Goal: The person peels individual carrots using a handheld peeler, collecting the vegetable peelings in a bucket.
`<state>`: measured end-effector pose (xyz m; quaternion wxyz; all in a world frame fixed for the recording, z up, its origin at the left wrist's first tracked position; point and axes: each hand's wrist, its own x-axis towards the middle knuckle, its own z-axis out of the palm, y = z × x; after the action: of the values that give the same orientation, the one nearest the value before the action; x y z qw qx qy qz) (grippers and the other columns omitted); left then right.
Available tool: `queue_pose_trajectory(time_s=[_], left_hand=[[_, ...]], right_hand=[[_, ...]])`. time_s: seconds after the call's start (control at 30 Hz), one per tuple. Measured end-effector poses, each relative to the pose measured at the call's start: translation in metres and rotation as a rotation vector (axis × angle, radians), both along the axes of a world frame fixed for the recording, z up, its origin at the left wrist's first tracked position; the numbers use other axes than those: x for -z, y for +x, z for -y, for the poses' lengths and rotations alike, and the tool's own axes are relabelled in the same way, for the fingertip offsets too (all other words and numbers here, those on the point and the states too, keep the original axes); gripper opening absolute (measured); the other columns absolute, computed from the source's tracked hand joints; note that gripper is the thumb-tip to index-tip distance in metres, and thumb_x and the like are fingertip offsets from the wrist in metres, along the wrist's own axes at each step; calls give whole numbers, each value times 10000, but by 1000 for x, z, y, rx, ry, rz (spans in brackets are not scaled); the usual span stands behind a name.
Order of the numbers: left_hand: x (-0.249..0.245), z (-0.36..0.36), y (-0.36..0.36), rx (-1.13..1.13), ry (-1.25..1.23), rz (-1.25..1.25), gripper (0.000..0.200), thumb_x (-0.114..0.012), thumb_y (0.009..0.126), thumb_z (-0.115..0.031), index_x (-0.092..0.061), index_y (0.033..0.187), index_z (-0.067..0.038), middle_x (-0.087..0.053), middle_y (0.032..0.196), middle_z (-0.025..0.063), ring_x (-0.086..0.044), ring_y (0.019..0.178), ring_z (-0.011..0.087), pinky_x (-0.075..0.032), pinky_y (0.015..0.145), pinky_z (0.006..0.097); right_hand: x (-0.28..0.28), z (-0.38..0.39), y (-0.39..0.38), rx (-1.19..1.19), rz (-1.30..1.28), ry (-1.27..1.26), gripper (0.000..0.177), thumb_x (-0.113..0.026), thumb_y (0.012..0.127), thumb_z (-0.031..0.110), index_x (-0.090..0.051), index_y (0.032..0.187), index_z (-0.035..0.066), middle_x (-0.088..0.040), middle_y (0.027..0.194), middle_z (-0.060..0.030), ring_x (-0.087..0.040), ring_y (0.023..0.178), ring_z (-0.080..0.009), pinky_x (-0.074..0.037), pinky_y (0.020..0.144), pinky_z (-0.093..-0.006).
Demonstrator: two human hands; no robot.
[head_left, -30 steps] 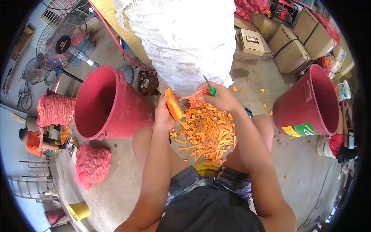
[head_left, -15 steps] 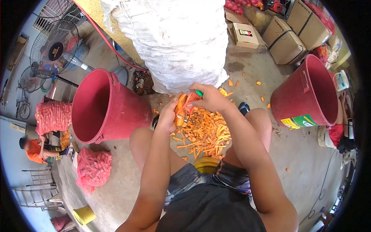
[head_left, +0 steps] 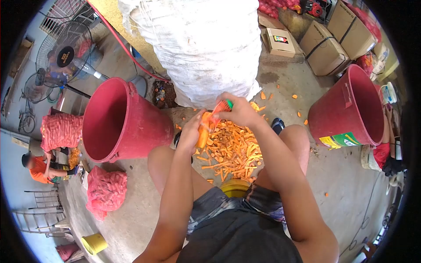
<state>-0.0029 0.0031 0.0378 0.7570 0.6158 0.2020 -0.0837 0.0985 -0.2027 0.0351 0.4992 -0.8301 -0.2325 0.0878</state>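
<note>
The left hand [head_left: 190,132] is closed around a carrot [head_left: 203,135], which it holds roughly upright in the air in front of the knees, its lower end pointing at the floor. The right hand [head_left: 240,112] pinches a peeler [head_left: 222,106] with an orange head and a green handle; the head lies against the top part of the carrot, just beside the left thumb. Whether the blade is touching the carrot cannot be told.

Straight below both hands, between the bare knees, a heap of orange peelings [head_left: 233,151] lies on the concrete floor [head_left: 342,184], with loose bits scattered farther out. A yellow stool [head_left: 235,189] shows between the thighs.

A red bucket [head_left: 117,119] lies tilted just left of the left hand, its mouth turned toward the camera, and a second red bucket [head_left: 347,109] stands tilted well off to the right. A big white sack [head_left: 210,44] rises right behind the hands.

Near the left edge lie red mesh bags [head_left: 105,189]. Beside them, another person in an orange shirt [head_left: 38,168] bends over. A floor fan [head_left: 61,52] stands at the top left and cardboard boxes [head_left: 325,49] at the top right.
</note>
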Motion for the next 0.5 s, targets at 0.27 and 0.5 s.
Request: queue_pose_trajectory(time_s=[0.27, 0.5], left_hand=[[-9, -9, -5, 49, -165, -70, 405, -426, 1151, -322, -600, 1457, -122, -698, 1222, 85, -665, 868, 152, -552, 683, 303], [22, -2, 17, -197, -568, -184, 413, -479, 1125, -440, -610, 1398, -160, -731, 1079, 87, -721, 835, 225, -596, 661, 423]], right_hand=[[-3, 18, 21, 164, -154, 49, 513, -894, 829, 227, -661, 1256, 66, -754, 910, -160, -732, 735, -248, -583, 703, -361], [-18, -8, -36, -158, 67, 65, 528, -925, 815, 275, -667, 1238, 91, -747, 1076, -123, -714, 1039, -244, -548, 931, -384]])
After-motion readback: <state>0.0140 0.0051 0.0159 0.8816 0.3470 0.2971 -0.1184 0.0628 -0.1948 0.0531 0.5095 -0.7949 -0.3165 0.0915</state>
